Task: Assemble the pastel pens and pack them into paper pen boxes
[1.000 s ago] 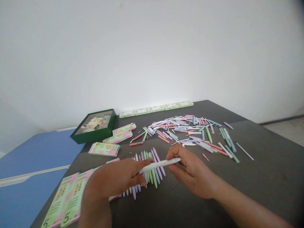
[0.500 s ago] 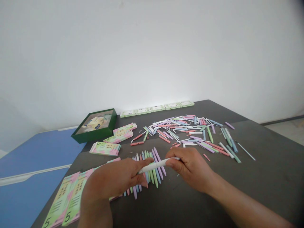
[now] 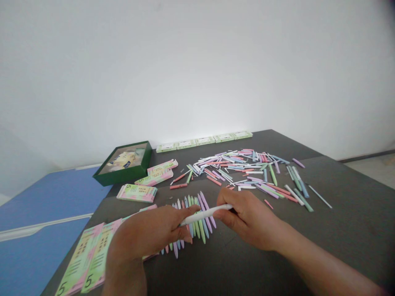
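Observation:
A white pen (image 3: 202, 215) is held level between my two hands, above the dark table. My left hand (image 3: 166, 226) grips its left end between thumb and fingers. On the pen's right end, my right hand (image 3: 243, 216) closes with thumb and bent forefinger. Beneath the pen lies a row of assembled pens (image 3: 200, 230) in purple, green, blue, pink and white, side by side; my left hand covers part of the row. Beyond my hands spreads a loose heap of pen parts (image 3: 228, 164), with coloured barrels and thin white refills.
Pink and green packets marked 5 (image 3: 95, 259) lie at the near left, and another such packet (image 3: 137, 193) is farther back. A green box (image 3: 145, 164) holding plastic bags stands at the back left. Several flat pale-green boxes (image 3: 205, 141) line the wall. Blue panels (image 3: 61, 193) adjoin the table's left edge.
My right hand has shifted very slightly, with its thumb and finger a little farther left along the pen. Everything else stays as it was.

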Tool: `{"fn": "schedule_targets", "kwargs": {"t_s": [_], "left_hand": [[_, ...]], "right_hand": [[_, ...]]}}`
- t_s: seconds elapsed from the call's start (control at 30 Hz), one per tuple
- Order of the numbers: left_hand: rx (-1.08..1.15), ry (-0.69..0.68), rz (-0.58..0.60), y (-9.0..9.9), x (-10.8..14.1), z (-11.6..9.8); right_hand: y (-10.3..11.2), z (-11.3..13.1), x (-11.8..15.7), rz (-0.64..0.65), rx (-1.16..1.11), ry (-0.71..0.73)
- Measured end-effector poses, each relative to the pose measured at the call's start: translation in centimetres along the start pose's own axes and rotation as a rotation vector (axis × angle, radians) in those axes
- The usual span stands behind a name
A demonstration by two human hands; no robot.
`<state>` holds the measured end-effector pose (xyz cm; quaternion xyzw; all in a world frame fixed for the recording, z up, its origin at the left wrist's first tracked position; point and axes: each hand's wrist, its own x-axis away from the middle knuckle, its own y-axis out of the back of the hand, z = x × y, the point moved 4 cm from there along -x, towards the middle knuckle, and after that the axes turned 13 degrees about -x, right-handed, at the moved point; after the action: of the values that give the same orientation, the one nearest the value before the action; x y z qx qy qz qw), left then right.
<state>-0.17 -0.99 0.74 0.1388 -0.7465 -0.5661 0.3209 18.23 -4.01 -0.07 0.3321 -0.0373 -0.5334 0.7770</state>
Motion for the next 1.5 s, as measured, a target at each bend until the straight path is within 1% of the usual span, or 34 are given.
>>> {"fn": "schedule_targets", "kwargs": {"t_s": [0.1,0.23,0.33,0.47,0.63,0.77,0.83,1.0,1.07,1.17,1.23,1.3,1.37,1.5], "left_hand": [[-0.01,-0.009,0.006,0.0,-0.1,-0.1],[-0.014,0.0,0.003,0.1,-0.1,-0.2],[0.026,-0.021,-0.014,0.2,0.0,-0.3],[0.055,-0.042,-0.012,0.1,0.0,-0.2],[0.046,-0.004,0.01,0.0,-0.3,0.0],[0.025,0.019,0.017,0.0,-0.5,-0.1],[0.019,0.015,0.023,0.1,-0.5,-0.2],[0.044,0.017,0.04,0.3,-0.6,-0.3],[0.05,0.015,0.043,0.2,-0.6,-0.2],[0.055,-0.008,0.032,-0.2,-0.6,0.0],[0.051,-0.009,0.029,-0.6,-0.6,0.2],[0.036,0.023,0.037,-0.9,-0.6,0.6],[0.047,0.025,0.055,-0.9,-0.8,0.6],[0.111,-0.03,0.082,-0.4,-1.3,-0.2]], "right_hand": [[0.1,0.3,0.0,0.029,-0.026,-0.025],[0.4,0.6,0.0,0.009,-0.043,-0.006],[0.2,0.2,0.0,0.026,-0.046,0.011],[0.1,-0.2,-0.1,0.018,-0.036,0.007],[0.3,0.3,0.2,0.023,-0.082,-0.024],[0.8,0.3,0.4,0.011,-0.129,-0.008],[1.2,-0.1,0.5,-0.018,-0.158,-0.011],[1.9,-1.7,1.4,-0.171,-0.255,-0.017],[1.8,-2.4,1.7,-0.205,-0.377,-0.054],[1.1,-3.4,1.9,-0.23,-0.682,-0.105],[0.2,-3.8,1.8,-0.231,-0.866,-0.11],[-0.9,-4.1,1.7,-0.223,-1.012,-0.095],[-2.0,-4.2,1.4,-0.216,-1.141,-0.065],[-3.7,-4.5,0.6,-0.246,-1.413,0.023]]}}
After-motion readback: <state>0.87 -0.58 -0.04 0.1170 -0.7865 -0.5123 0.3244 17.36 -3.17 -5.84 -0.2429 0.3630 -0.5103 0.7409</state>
